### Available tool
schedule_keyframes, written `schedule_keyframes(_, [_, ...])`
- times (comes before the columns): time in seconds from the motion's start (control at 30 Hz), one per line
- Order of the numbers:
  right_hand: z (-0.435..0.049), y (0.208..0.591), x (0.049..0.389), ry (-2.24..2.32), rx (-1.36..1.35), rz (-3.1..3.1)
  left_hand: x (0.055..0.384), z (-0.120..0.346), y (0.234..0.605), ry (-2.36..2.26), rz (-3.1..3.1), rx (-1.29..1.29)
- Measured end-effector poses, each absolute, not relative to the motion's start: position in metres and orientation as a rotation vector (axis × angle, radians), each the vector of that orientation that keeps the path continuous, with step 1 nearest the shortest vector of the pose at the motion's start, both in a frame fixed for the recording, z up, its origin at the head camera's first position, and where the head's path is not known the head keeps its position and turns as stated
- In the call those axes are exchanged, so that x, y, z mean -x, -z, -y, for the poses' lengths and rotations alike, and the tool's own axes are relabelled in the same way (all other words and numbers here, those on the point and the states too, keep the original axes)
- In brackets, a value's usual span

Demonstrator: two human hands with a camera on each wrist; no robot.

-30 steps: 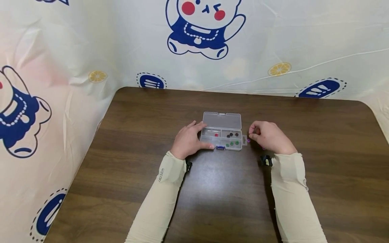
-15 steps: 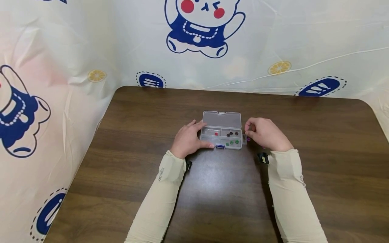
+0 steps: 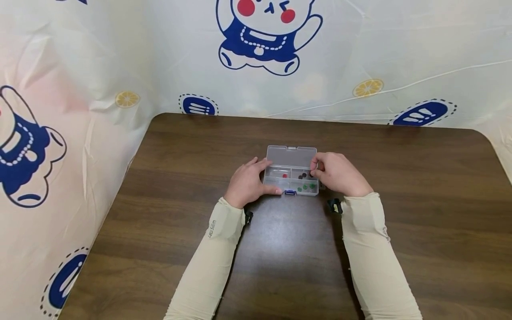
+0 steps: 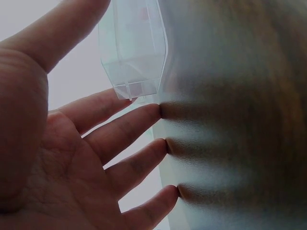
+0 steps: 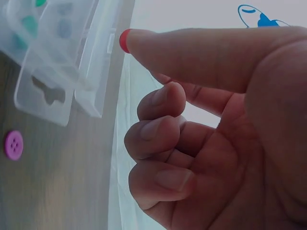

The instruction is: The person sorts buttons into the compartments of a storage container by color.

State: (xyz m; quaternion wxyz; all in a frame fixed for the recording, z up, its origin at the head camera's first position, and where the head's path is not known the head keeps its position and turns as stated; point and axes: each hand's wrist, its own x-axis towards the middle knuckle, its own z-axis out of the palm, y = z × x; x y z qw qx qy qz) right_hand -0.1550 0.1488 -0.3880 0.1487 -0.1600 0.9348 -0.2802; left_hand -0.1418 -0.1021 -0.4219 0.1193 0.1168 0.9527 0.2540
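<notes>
A clear plastic box (image 3: 276, 182) with compartments stands on the table, its lid raised at the back. Inside are a red button (image 3: 285, 176), several dark buttons (image 3: 302, 176) and several green buttons (image 3: 305, 186). My left hand (image 3: 248, 183) holds the box's left end between thumb and index finger; its other fingertips touch the table. Over the right back compartment, my right hand (image 3: 340, 172) pinches a small red button (image 5: 125, 41) at the thumb tip, its other fingers curled. Most of that button is hidden by the thumb.
A purple button (image 5: 14, 145) lies on the brown table (image 3: 280, 266), close to the box's hanging tab (image 5: 43, 100). A printed cloth (image 3: 256, 98) hangs behind the table and along its left side.
My right hand has moved left from beside the box to above its right compartments. The left hand and the box have stayed in place.
</notes>
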Motion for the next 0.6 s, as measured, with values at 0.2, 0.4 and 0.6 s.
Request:
schedule_keyframes(0.2, [-0.142, 0.388, 0.157, 0.804, 0.485, -2.696, 0.142, 0.102, 0.422, -0.745, -2.79, -0.34])
schedule_keyframes(0.4, [-0.133, 0.39, 0.157, 0.807, 0.514, -2.701, 0.142, 0.102, 0.422, -0.744, -2.794, -0.35])
schedule_keyframes(0.6, [-0.124, 0.391, 0.156, 0.806, 0.502, -2.693, 0.142, 0.102, 0.422, -0.742, -2.793, -0.35])
